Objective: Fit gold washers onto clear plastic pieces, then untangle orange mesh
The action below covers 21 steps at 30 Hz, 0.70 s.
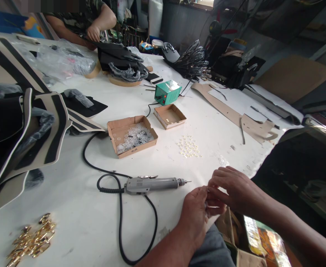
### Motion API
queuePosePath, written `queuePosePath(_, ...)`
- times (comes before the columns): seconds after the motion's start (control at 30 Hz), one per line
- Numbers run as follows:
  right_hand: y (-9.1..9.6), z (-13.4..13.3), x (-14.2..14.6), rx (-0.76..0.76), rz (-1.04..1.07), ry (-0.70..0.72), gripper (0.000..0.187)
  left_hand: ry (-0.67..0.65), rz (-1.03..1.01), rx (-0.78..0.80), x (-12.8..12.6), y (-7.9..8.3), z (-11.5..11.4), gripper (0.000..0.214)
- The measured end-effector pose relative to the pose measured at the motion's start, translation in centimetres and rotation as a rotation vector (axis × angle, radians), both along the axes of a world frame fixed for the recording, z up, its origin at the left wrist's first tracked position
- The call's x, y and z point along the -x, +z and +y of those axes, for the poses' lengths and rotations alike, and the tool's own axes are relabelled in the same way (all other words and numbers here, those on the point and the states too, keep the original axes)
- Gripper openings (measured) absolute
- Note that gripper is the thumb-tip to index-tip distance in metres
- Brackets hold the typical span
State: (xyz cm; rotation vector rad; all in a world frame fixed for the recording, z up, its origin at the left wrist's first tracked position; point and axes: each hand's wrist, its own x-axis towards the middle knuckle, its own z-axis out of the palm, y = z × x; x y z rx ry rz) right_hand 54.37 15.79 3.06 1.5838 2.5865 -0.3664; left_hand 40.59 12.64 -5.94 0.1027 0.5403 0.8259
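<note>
My left hand and my right hand meet at the near edge of the white table, fingers pinched together on something small that I cannot make out. Just left of them lies a grey electric screwdriver with its bit pointing right and a black cord looping away. A scatter of small clear and gold parts lies beyond my hands.
Two open cardboard boxes and a green power unit sit mid-table. Gold clasps lie near left. Striped fabric panels fill the left side. Another person's hand works at the far end.
</note>
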Motion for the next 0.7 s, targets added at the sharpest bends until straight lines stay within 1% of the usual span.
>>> queuePosePath(0.13,0.08,0.08,-0.08,-0.018,0.013,0.004,0.026,0.011,0.023,0.007,-0.12,-0.08,-0.06,0.038)
queuePosePath(0.23,0.18,0.16,-0.06,0.018,0.017,-0.008,0.024,0.005,0.041,-0.011,-0.28,-0.31,-0.12,0.042)
queuePosePath(0.33,0.35,0.15,0.21,0.014,-0.026,-0.030,0.021,0.001,0.055,-0.015,-0.33,-0.41,-0.16,0.046)
queuePosePath(0.47,0.62,-0.04,0.67,-0.017,-0.075,-0.044,0.021,0.006,0.048,-0.004,-0.21,-0.22,-0.14,0.044)
queuePosePath(0.6,0.75,-0.42,0.69,-0.040,-0.048,-0.076,0.019,-0.004,0.059,-0.013,-0.08,0.09,-0.09,0.046)
queuePosePath(0.7,0.57,-0.75,0.56,-0.056,-0.055,-0.105,0.022,-0.001,0.059,-0.009,-0.02,0.30,-0.09,0.044)
